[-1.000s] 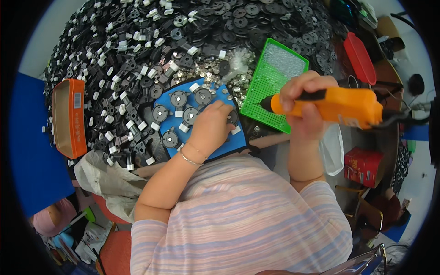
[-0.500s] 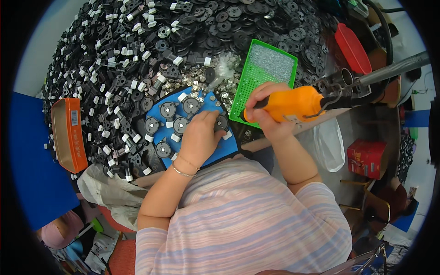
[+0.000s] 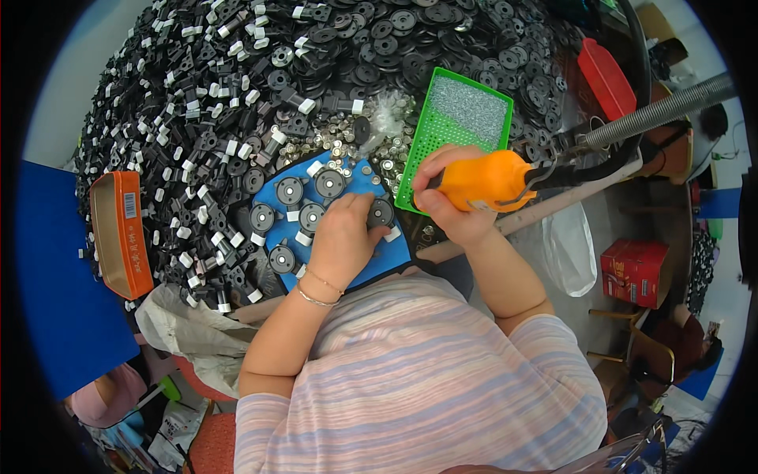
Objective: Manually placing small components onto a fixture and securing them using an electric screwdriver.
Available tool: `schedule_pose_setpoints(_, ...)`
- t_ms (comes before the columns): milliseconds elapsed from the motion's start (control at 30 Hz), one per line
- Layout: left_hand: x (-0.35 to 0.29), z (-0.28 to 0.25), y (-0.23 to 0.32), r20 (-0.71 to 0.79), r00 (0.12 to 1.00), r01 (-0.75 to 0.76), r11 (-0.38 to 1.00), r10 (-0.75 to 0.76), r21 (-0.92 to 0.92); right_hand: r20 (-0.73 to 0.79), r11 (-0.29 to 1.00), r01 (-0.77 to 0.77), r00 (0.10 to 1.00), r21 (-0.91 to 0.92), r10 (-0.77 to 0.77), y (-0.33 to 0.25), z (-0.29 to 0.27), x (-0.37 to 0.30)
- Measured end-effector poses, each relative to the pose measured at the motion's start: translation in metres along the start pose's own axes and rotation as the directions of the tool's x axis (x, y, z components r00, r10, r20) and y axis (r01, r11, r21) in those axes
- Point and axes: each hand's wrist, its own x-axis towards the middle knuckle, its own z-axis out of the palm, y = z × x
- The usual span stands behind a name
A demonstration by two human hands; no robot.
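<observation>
My right hand (image 3: 452, 201) is closed around an orange powered screwdriver (image 3: 485, 182), which lies tilted over the near end of a green perforated tray (image 3: 426, 130). Small silvery screws (image 3: 467, 107) fill the tray's far end. My left hand (image 3: 345, 237) rests on a blue mat (image 3: 375, 265). Its thumb and fingers close on a round black part (image 3: 381, 212) with a white tab, at the mat's right side. Several similar assembled round parts (image 3: 329, 183) lie on the mat to the left and beyond this hand. The screwdriver's tip is hidden behind my right hand.
A large heap of black parts with white tabs (image 3: 213, 118) spreads across the table, with black discs (image 3: 403, 47) at the back. Small metal caps (image 3: 339, 134) lie beyond the mat. An orange box (image 3: 134, 237) stands left; a red tray (image 3: 606, 79) and spring-wrapped arm (image 3: 655, 114) are right.
My right hand and the screwdriver have shifted a little to the left. The spring-wrapped arm has moved with them. My left hand stays at the same round part.
</observation>
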Motion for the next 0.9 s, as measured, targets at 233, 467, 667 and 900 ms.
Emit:
schedule_pose_setpoints(233,0.001,0.001,-0.003,0.001,1.0,0.0,1.0,0.0,-0.015,0.004,0.998,-0.015,1.0,-0.062,0.015,-0.002,-0.003,0.001)
schedule_pose_setpoints(467,0.002,0.001,-0.007,0.001,1.0,-0.007,0.998,0.007,-0.055,0.063,0.984,0.173,0.983,0.038,-0.175,-0.033,0.005,0.016)
schedule_pose_setpoints(667,0.005,0.011,-0.019,-0.017,0.999,-0.033,0.996,0.031,-0.084,0.138,0.985,0.13,0.984,-0.114,-0.114,-0.011,0.029,0.016)
schedule_pose_setpoints(900,0.005,0.011,-0.018,-0.072,0.996,-0.068,0.987,0.058,-0.144,0.104,0.998,0.01,0.995,-0.06,-0.004,0.007,0.039,0.013)
